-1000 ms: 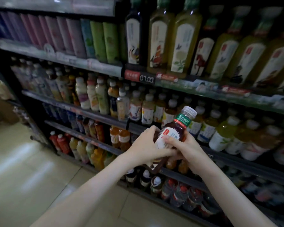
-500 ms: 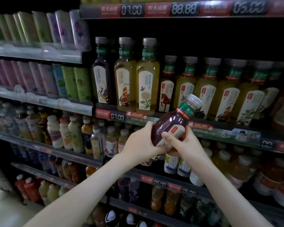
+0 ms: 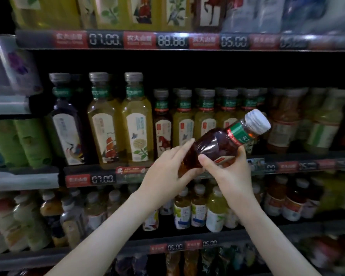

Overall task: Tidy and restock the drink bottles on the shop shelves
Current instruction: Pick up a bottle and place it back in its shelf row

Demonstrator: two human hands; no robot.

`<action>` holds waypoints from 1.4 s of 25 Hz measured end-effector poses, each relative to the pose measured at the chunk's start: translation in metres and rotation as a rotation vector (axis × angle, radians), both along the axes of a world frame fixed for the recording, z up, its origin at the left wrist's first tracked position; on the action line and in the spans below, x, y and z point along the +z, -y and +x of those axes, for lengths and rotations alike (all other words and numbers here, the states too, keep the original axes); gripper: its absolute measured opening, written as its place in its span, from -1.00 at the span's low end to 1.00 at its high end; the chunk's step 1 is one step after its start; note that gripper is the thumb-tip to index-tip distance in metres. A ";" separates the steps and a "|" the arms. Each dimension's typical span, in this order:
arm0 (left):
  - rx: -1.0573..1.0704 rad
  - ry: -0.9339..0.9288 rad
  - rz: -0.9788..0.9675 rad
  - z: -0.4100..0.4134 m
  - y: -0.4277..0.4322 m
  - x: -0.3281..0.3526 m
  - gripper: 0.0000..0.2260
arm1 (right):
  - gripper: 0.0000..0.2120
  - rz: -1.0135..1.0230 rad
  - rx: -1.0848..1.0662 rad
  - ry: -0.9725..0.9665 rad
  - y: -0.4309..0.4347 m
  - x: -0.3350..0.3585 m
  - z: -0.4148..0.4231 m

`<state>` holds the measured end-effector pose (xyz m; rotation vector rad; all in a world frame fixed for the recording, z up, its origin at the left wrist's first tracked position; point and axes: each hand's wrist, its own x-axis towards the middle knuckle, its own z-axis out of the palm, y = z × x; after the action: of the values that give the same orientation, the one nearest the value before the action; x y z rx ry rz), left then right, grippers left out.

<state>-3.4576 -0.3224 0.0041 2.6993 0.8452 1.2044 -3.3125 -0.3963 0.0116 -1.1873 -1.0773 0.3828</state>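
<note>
Left grip [image 3: 165, 173]: closed; we cup the lower end of the bottle [image 3: 215, 145], with the forefinger lying up along its side.
Right grip [image 3: 232, 172]: closed on the same bottle at its label, thumb across the front, fingers behind.
Contents: dark red-brown drink under a white cap [image 3: 257, 121] and a green neck band.
Attitude: tilted, cap up and to our right, base down and to our left.
Position: we hold the bottle in the air in front of the middle shelf [image 3: 299, 166], not standing on it; only the left grip and right grip touch it.
Stock: a row [image 3: 139, 126] of upright bottles stands on that shelf, one dark at the left, then yellow-green ones, labels facing out.
Pricing: a price tag [image 3: 103, 179] reading 07.00 sits on the shelf edge, below and left of the left grip.
Below: the lower shelf [image 3: 127, 246] carries smaller white-capped bottles, partly hidden by our forearms.
</note>
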 end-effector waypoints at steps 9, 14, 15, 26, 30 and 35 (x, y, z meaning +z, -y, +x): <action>0.157 0.134 0.217 0.137 -0.016 -0.007 -0.42 | -0.24 0.256 -0.401 0.008 0.013 0.004 0.131; 0.368 0.000 0.365 0.212 -0.047 0.002 -0.28 | -0.22 0.060 -0.433 0.195 -0.017 0.011 0.201; 0.407 -0.023 0.375 0.223 -0.053 0.001 -0.26 | -0.19 0.006 -0.394 0.224 -0.025 0.011 0.212; 0.566 -0.104 0.357 0.246 -0.071 -0.008 -0.34 | -0.19 -0.192 -0.506 0.760 -0.082 0.002 0.238; 0.494 -0.006 0.370 0.239 -0.050 -0.021 -0.39 | -0.19 -0.066 -0.551 0.755 -0.069 -0.027 0.220; 0.326 0.094 0.364 0.160 0.001 -0.114 -0.63 | -0.37 0.152 -0.157 0.782 -0.028 -0.119 0.141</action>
<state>-3.2972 -0.3229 -0.1097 2.8193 1.1915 1.6869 -3.1718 -0.3678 -0.1075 -1.3027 -1.6278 -0.3197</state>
